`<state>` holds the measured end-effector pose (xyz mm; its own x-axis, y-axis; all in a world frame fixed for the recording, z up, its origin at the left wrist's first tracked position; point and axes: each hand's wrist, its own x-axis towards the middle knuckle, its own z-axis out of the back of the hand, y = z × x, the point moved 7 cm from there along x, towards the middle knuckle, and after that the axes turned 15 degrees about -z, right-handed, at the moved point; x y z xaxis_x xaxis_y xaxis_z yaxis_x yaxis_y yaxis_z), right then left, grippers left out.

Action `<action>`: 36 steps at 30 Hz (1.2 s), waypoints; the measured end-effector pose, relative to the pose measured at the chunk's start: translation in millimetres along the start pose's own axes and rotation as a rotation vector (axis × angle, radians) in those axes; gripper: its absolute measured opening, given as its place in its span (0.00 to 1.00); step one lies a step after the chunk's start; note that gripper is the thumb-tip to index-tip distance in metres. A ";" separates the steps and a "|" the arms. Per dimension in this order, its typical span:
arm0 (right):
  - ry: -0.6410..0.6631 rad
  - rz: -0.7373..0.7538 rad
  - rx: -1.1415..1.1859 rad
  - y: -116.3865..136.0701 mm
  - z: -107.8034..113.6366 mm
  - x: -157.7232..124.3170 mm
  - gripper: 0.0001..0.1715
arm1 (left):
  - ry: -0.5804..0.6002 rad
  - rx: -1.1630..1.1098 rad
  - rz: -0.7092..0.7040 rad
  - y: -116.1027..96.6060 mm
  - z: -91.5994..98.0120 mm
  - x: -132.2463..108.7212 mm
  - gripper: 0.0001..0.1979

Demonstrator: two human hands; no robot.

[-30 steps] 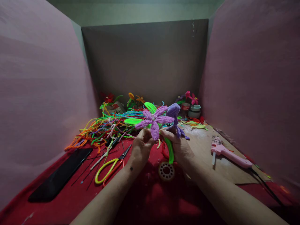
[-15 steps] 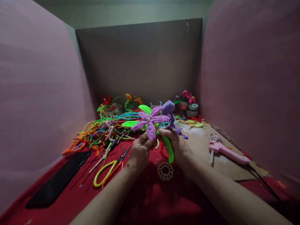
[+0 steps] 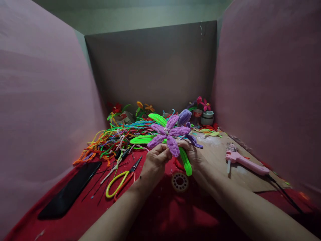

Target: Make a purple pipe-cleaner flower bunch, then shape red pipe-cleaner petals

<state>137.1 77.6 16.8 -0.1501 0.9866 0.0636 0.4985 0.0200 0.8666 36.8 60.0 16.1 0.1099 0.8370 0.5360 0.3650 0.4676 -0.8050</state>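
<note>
In front of me, both hands are closed on a pipe-cleaner flower (image 3: 166, 132) with fuzzy light-purple petals and bright green leaves (image 3: 143, 139). My left hand (image 3: 155, 162) pinches it beneath the petals from the left. On the other side my right hand (image 3: 192, 154) grips it behind the blossom, where a green leaf (image 3: 186, 162) hangs down past the fingers. A darker purple bud (image 3: 184, 117) and drooping purple petals show behind the flower, above the right hand. The stem and most of the fingertips are hidden by petals and leaves.
A heap of coloured pipe cleaners (image 3: 107, 140) spreads at the back left. Scissors (image 3: 122, 180) and a black phone-like slab (image 3: 71, 190) lie left. Below my hands is a round holed spool (image 3: 180, 182). A pink glue gun (image 3: 247, 162) rests on the board (image 3: 213, 150) at right.
The flower has shifted slightly right and turned so its face shows more fully toward me. Both hands moved with it and keep their hold. The whole view has shifted a little.
</note>
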 end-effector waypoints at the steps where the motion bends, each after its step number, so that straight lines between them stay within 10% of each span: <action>1: 0.003 -0.005 0.007 -0.3 0.1 0.2 0.07 | -0.001 -0.014 0.001 0.9 0.2 0.2 0.11; 13: 0.198 -0.204 0.292 -6.0 1.4 5.5 0.11 | -0.089 0.249 -0.007 -14.9 13.9 13.5 0.07; 36: 0.059 -0.085 -0.333 -12.7 -14.5 -13.6 0.08 | -0.116 -0.051 0.042 -6.9 17.9 10.4 0.10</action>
<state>120.4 61.5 12.1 -0.2330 0.9725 0.0047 0.1776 0.0378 0.9834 18.9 70.6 22.6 0.0191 0.8840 0.4671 0.4088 0.4194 -0.8105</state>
